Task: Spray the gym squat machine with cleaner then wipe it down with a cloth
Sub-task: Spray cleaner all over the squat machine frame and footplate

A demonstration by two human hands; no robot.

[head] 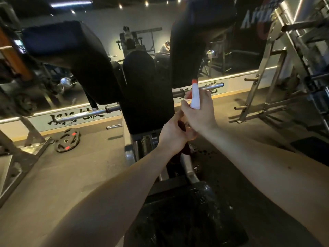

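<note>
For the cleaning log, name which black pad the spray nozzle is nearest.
The upper right pad: the spray bottle's orange nozzle overlaps its lower edge; the other two lie farther off.

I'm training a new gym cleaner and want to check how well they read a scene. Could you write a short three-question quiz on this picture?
1. True or false: the right hand grips the spray bottle, held up in front of the squat machine.
2. What does the left hand hold? A) a dark red cloth B) a phone C) nothing
3. Fill in: the weight plate lies flat on the ____.

Key: 1 true; 2 A; 3 floor.
</note>
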